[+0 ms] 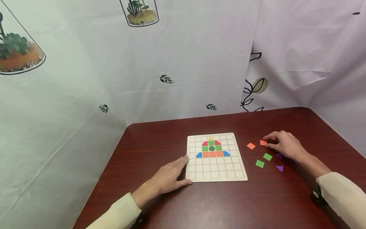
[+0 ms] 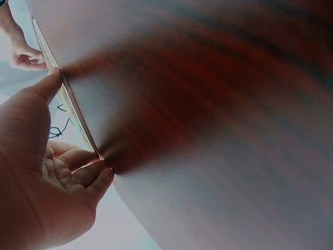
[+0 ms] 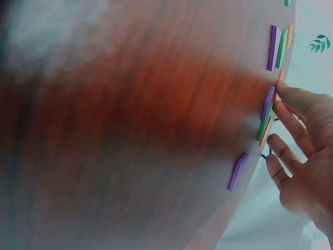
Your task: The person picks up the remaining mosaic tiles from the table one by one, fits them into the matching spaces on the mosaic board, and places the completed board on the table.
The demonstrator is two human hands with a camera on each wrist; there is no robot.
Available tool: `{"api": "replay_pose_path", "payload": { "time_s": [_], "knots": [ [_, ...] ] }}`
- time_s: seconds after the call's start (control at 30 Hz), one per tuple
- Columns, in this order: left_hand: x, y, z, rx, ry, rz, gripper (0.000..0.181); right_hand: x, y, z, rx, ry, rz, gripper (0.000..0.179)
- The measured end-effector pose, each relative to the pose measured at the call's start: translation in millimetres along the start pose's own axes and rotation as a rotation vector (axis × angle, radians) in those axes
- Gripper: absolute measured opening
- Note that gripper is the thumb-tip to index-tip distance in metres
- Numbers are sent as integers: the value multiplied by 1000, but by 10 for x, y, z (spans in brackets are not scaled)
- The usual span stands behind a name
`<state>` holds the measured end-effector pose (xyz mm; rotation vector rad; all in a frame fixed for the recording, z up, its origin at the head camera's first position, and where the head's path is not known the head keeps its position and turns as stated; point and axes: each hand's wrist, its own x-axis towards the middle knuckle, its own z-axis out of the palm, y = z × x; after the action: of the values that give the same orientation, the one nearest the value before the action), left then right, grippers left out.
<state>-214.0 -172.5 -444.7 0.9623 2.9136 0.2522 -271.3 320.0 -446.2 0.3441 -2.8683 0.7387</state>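
A pale cloth backdrop (image 1: pixel 183 57) printed with dark leaves and potted plants hangs behind a glossy red-brown table (image 1: pixel 160 136). On the table lies a flat, cream, square gridded board (image 1: pixel 215 167), bearing a stepped pattern of red, green, blue, orange and yellow pieces (image 1: pixel 211 148). The hands are well apart. The left hand (image 1: pixel 168 178), fingers nearly straight and thumb spread away, touches the board's left edge. The right hand (image 1: pixel 286 145), beyond the board's right side, pinches a flat orange square (image 1: pixel 262 143) between thumb and fingertip, partly hiding a green and an orange piece beneath. Near it lie another orange square (image 1: pixel 251 146), two green squares (image 1: pixel 267 156) and three purple triangles (image 1: pixel 280 168).
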Motion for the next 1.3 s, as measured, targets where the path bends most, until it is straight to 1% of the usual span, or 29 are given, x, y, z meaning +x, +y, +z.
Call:
{"api": "replay_pose_path", "payload": {
  "time_s": [0.33,0.67,0.87,1.07,1.3],
  "knots": [
    [-6,-2,10,4,8,7,94,11,-12,7,-14,-2,-2,28],
    [-16,3,11,7,11,15,93,5,-34,13,25,-18,3,28],
    [-12,9,2,8,5,11,93,8,-75,31,43,-6,-22,27],
    [-16,12,7,10,9,15,93,12,-208,24,59,27,-89,25],
    [-16,13,6,8,7,10,93,32,-496,4,81,56,-158,24]
  ]
}}
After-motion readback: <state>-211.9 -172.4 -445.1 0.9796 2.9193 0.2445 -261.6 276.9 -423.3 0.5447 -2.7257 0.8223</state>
